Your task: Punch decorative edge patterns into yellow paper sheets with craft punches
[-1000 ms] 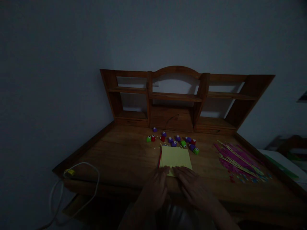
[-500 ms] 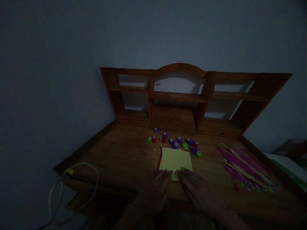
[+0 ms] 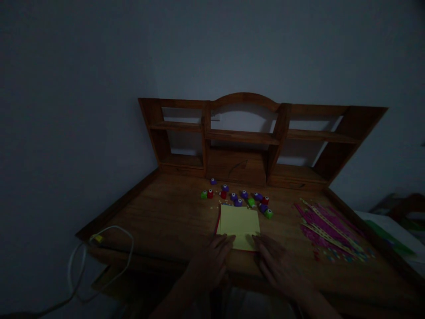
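Observation:
A stack of yellow paper sheets (image 3: 239, 220) lies on the desk in front of me, with a thin red edge showing along its left side and bottom. A crease or folded strip runs across the near part of the top sheet. My left hand (image 3: 209, 261) rests its fingertips on the lower left of that strip. On the lower right, my right hand (image 3: 277, 263) touches the paper with fingers stretched out. Both hands look flat, with fingers extended. The scene is dark, so fine detail of the fingers is hard to make out.
Beyond the paper, several purple, red and green toys with eyes, such as a purple one (image 3: 238, 202), lie among small pale bits. To the right are pink and yellow strips (image 3: 327, 221). A wooden shelf (image 3: 242, 136) stands behind; a white cable (image 3: 132, 248) hangs left.
My hands have spread slightly apart along the near edge of the paper, the right one shifting outward. The whole view has turned a little.

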Demonstrator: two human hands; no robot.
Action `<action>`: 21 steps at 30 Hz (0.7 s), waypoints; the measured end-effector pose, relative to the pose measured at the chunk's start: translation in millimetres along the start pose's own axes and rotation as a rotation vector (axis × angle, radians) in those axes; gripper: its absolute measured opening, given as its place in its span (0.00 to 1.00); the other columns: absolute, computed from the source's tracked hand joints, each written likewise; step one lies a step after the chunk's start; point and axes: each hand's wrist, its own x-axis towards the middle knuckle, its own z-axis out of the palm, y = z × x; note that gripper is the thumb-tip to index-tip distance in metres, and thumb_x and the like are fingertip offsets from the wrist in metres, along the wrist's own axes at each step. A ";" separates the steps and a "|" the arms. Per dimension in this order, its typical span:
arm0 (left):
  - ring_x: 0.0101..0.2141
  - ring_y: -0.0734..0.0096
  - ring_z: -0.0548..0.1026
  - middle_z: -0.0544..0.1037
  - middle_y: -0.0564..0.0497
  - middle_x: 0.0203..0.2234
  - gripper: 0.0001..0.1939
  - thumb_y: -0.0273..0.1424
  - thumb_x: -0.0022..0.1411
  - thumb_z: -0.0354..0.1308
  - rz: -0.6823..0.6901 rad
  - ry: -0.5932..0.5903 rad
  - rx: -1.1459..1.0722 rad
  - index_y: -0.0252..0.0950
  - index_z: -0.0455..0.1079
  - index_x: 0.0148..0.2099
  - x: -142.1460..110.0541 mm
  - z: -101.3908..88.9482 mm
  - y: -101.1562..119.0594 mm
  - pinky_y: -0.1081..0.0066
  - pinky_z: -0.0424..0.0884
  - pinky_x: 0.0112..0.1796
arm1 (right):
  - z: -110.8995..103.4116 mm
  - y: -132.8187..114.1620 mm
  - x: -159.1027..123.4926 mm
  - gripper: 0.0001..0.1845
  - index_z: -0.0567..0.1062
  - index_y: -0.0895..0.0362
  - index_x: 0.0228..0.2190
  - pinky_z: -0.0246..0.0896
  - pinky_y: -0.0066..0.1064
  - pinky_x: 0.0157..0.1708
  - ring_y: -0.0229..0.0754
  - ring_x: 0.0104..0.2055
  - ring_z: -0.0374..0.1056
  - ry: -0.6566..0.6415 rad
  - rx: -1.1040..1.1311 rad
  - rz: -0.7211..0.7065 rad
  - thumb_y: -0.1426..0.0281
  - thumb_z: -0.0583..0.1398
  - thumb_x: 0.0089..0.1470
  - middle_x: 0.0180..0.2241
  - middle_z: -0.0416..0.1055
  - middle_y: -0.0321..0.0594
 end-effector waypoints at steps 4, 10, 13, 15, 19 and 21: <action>0.61 0.61 0.56 0.56 0.53 0.67 0.41 0.18 0.53 0.49 0.005 0.011 -0.012 0.37 0.48 0.70 4.2 -9.2 5.0 0.61 0.53 0.63 | 1.6 -3.6 -2.8 0.23 0.65 0.64 0.57 0.68 0.42 0.55 0.52 0.58 0.67 -0.012 -0.024 0.034 0.73 0.53 0.61 0.54 0.70 0.57; 0.57 0.54 0.60 0.65 0.47 0.60 0.35 0.24 0.57 0.53 0.067 -0.028 -0.003 0.38 0.54 0.67 21.8 -15.4 11.3 0.50 0.50 0.61 | 6.5 -7.6 -6.7 0.26 0.63 0.64 0.59 0.66 0.44 0.56 0.53 0.59 0.65 -0.008 0.012 0.058 0.77 0.53 0.58 0.56 0.69 0.57; 0.58 0.55 0.59 0.67 0.45 0.58 0.36 0.25 0.57 0.53 0.101 -0.024 -0.006 0.37 0.53 0.67 28.9 -16.3 11.6 0.51 0.49 0.62 | 8.3 -7.8 -7.6 0.27 0.63 0.63 0.59 0.65 0.45 0.57 0.52 0.60 0.64 -0.005 0.044 0.068 0.78 0.53 0.57 0.57 0.68 0.56; 0.58 0.55 0.59 0.67 0.45 0.57 0.36 0.24 0.56 0.54 0.113 -0.017 -0.008 0.36 0.53 0.67 29.9 -17.1 9.5 0.52 0.49 0.62 | 7.7 -8.2 -7.6 0.28 0.62 0.62 0.59 0.65 0.46 0.58 0.52 0.60 0.64 -0.001 0.054 0.076 0.78 0.53 0.57 0.57 0.67 0.55; 0.57 0.55 0.61 0.67 0.44 0.57 0.35 0.24 0.56 0.54 0.132 -0.010 0.002 0.35 0.54 0.67 24.8 -19.3 3.5 0.51 0.47 0.63 | 5.9 -9.4 -7.9 0.28 0.62 0.62 0.60 0.66 0.46 0.57 0.53 0.59 0.65 0.009 0.061 0.087 0.77 0.53 0.58 0.56 0.68 0.55; 0.57 0.56 0.61 0.68 0.45 0.57 0.35 0.23 0.57 0.52 0.132 -0.010 -0.002 0.36 0.53 0.68 20.4 -21.0 1.2 0.51 0.47 0.63 | 7.1 -9.3 -8.6 0.29 0.62 0.62 0.60 0.66 0.46 0.57 0.53 0.59 0.65 0.014 0.065 0.088 0.77 0.54 0.57 0.56 0.68 0.55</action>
